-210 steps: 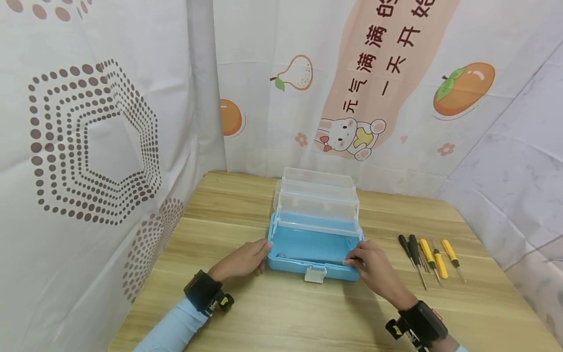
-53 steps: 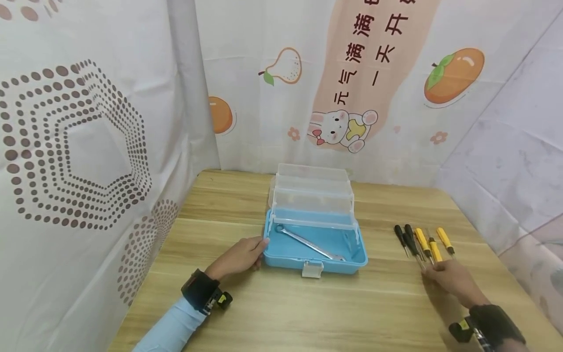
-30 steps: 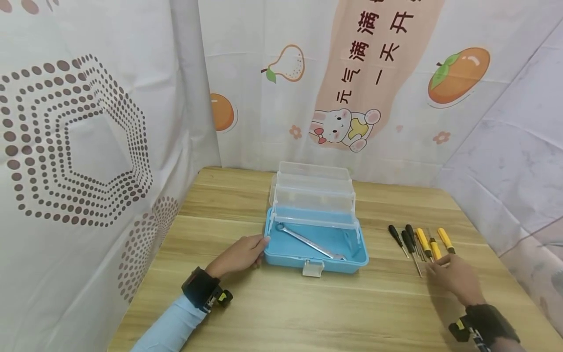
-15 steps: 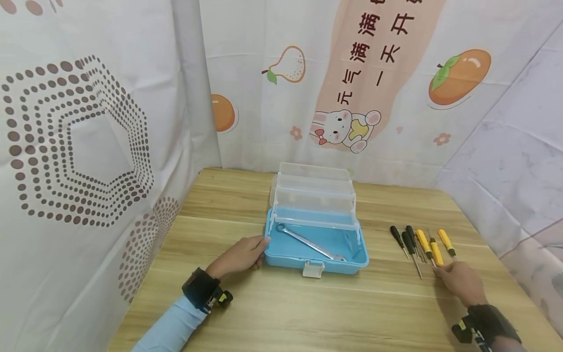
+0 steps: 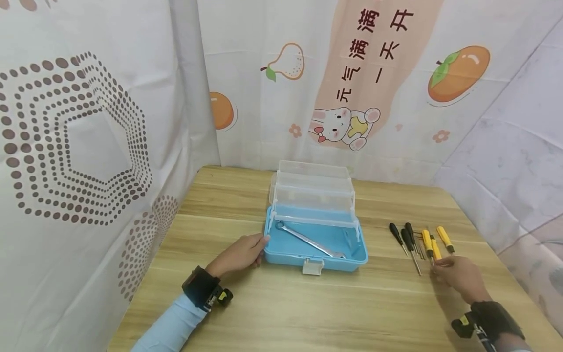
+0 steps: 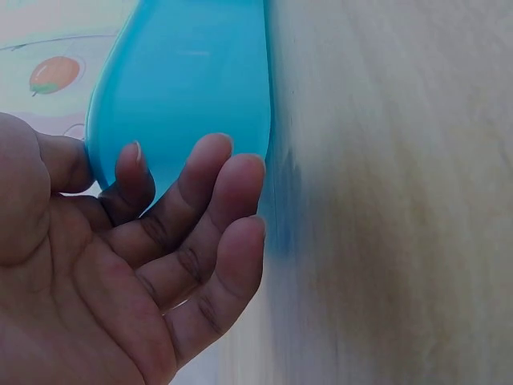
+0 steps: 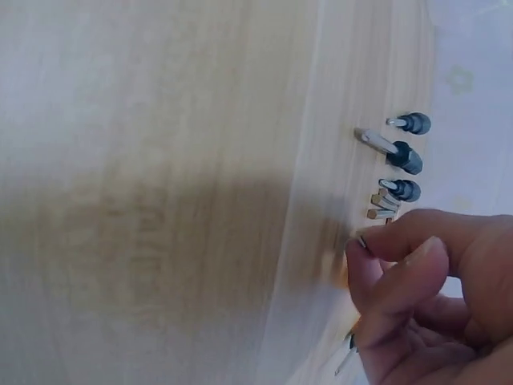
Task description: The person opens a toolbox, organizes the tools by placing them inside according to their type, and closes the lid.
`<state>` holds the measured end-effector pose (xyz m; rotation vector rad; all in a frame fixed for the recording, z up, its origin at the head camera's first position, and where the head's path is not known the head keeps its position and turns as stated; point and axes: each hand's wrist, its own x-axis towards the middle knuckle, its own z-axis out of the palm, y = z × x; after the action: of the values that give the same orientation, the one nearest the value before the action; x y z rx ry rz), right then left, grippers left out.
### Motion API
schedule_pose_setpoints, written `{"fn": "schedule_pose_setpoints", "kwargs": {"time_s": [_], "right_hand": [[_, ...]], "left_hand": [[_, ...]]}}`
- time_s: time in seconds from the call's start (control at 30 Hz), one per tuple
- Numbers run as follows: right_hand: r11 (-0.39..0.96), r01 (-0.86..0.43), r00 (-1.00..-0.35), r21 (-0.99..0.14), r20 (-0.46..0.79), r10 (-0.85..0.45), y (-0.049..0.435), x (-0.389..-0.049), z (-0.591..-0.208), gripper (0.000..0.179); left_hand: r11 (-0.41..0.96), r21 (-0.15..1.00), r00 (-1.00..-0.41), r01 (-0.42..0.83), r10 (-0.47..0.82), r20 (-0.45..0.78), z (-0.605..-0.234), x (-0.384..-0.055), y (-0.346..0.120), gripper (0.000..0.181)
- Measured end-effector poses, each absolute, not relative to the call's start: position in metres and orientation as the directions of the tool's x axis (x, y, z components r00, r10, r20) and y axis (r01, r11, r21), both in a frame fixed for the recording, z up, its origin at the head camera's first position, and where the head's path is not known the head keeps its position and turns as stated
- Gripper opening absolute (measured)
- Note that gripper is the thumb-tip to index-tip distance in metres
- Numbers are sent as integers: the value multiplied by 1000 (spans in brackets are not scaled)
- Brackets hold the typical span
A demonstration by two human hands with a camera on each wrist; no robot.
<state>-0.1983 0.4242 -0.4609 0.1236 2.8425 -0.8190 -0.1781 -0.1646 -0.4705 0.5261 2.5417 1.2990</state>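
Observation:
In the head view my left hand point(image 5: 239, 255) grips the left front corner of an open blue toolbox point(image 5: 288, 260); its thumb lies over the rim, and the left wrist view has the other fingers near the outer wall. A silver combination wrench point(image 5: 308, 240) lies diagonally in the toolbox. At the right, my right hand point(image 5: 462, 278) pinches the shaft end of a yellow-handled screwdriver point(image 5: 427, 243) between thumb and index finger. In the right wrist view only a small metal tip point(image 7: 362, 241) shows at the pinch. A second yellow screwdriver point(image 5: 436, 248) lies partly behind the hand.
Black-handled screwdrivers point(image 5: 408, 239) and thin metal bits point(image 5: 421, 249) lie left of my right hand. Another yellow screwdriver point(image 5: 444, 238) lies on its far side. Clear trays point(image 5: 314, 198) stand raised at the toolbox's back, and a white latch point(image 5: 313, 266) hangs in front. Curtains border the table.
Earlier my right hand held the wrench at the toolbox's front edge; the wrench now lies inside. That hand moved right to the screwdrivers, and one yellow screwdriver has shifted slightly right. My left hand stayed.

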Motion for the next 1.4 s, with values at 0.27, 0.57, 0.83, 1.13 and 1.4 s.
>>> {"fn": "schedule_pose_setpoints", "kwargs": {"time_s": [0.27,0.57,0.83,1.13,1.4], "right_hand": [[835,212,-961,-507,-263,84,421,-195,-459,45],[841,205,-969,-500,-225,103,424,-196,-454,45],[848,211,-973,-487,-187,135,420,-196,-452,50],[859,168,-984,-484,-133,117,411,-195,-449,56],[864,100,-994,-494,-22,103,399,-199,-448,49]], "left_hand": [[547,811,-906,207,421,-53,-472,-177,-165,47],[539,813,-907,219,420,-34,-468,-176,-163,47],[537,815,-908,217,417,-33,-470,-177,-164,45],[509,840,-902,187,427,-58,-467,-175,-166,41],[489,852,-894,184,443,-61,-471,-174,-166,42]]}}
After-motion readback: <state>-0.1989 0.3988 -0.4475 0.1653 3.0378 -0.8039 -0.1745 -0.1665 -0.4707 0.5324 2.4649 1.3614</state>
